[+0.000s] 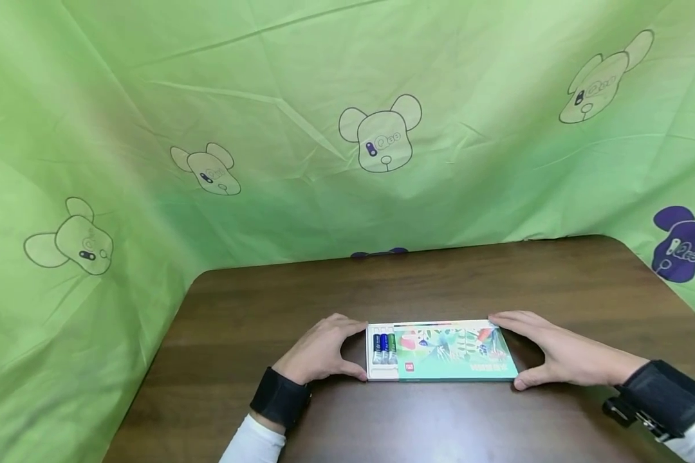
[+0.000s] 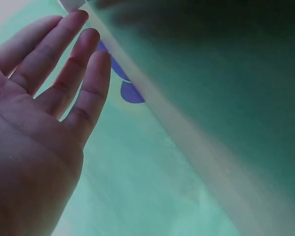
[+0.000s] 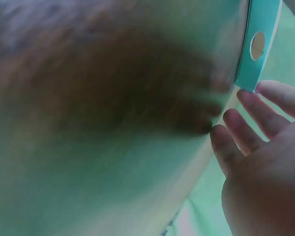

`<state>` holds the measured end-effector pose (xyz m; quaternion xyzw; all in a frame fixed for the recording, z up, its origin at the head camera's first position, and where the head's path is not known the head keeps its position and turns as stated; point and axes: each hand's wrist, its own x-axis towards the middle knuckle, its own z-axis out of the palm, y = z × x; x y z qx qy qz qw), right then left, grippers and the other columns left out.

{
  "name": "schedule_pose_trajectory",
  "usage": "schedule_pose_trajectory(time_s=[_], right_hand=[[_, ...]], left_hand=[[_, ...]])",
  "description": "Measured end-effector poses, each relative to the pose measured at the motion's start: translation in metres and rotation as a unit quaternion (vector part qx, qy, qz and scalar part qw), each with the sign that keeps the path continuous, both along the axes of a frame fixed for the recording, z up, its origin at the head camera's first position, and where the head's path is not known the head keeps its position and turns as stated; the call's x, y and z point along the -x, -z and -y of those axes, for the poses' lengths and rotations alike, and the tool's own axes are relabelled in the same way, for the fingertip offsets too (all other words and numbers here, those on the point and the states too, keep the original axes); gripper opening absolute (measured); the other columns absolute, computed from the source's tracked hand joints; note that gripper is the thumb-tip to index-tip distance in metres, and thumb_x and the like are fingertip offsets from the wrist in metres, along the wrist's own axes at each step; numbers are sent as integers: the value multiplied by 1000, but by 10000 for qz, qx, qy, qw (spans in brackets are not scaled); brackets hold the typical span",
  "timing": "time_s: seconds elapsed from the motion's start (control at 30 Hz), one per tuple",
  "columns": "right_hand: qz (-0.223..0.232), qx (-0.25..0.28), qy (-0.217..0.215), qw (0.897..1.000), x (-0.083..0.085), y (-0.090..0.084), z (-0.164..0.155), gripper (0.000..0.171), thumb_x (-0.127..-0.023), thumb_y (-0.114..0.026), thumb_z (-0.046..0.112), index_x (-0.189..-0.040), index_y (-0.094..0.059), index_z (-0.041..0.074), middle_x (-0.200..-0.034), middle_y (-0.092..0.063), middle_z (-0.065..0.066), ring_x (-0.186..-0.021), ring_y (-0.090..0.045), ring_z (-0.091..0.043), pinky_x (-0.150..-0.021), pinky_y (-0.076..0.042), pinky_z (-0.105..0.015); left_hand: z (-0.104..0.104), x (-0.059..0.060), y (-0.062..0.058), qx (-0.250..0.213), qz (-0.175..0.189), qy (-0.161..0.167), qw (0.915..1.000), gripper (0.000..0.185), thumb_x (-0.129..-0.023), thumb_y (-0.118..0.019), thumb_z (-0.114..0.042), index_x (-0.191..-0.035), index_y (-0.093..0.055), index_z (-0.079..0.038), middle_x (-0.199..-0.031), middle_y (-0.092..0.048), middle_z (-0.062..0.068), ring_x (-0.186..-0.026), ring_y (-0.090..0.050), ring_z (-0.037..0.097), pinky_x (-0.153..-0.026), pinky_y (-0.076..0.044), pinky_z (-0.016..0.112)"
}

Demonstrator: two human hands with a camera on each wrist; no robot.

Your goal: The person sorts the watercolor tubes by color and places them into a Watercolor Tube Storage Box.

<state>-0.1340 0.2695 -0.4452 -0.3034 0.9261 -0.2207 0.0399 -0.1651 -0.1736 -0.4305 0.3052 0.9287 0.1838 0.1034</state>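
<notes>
A flat paint box with a leafy mint-green sleeve lies on the brown table. From the sleeve's left end sticks a white tray, showing several paint tubes with blue and green bands. My left hand is spread at the tray's left end, fingertips at the back corner and thumb at the front one. At the opposite end, my right hand spans the sleeve's corners the same way. In the right wrist view, extended fingers meet the turquoise end, which has a round hole.
The wooden table has rounded back corners. Behind it and to its sides hangs a green cloth printed with mouse-head outlines. Black bands wrap both wrists, over white sleeves.
</notes>
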Motion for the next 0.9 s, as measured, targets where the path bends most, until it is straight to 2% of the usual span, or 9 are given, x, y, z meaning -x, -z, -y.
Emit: schedule_pose_trajectory(time_s=[0.17,0.3,0.5,0.73,0.9], right_hand=[[69,-166,103,9998,0,-3,1,98,-78,-82,67,-156,-50,17,-154,-54,-5,-137,-45,-2,-97,-53,-29],[72,-268,180,9995,2,-5,4,100,-76,-81,70,-155,-51,17,-153,-55,-5,-135,-50,-16,-98,-53,-31],[131,-307,214,9992,5,-6,10,102,-76,-79,73,-155,-51,16,-155,-54,-7,-136,-52,-26,-100,-53,-34],[206,-240,143,9994,9,-4,20,101,-76,-80,72,-155,-50,16,-156,-54,-6,-137,-52,-25,-101,-52,-31],[274,-159,96,9995,11,-4,28,102,-76,-81,70,-155,-50,14,-157,-53,-9,-137,-53,-31,-102,-50,-30]], left_hand=[[-3,-1,-1,23,-148,6,9999,83,-75,-94,-47,-144,-64,-10,-140,-71,2,-127,-61,18,-112,-48,39],[-5,-1,-3,124,-227,-23,9997,83,-75,-94,-47,-144,-65,-10,-139,-71,3,-128,-61,19,-112,-48,39],[-10,2,-2,159,-366,95,9992,84,-76,-93,-49,-144,-65,-10,-139,-71,3,-127,-62,18,-110,-50,36],[-14,4,0,112,-634,284,9975,83,-74,-94,-48,-141,-67,-9,-137,-73,5,-126,-64,20,-108,-51,35],[-17,3,-1,188,-829,367,9957,82,-75,-94,-48,-141,-67,-8,-135,-74,5,-122,-65,19,-105,-53,33]])
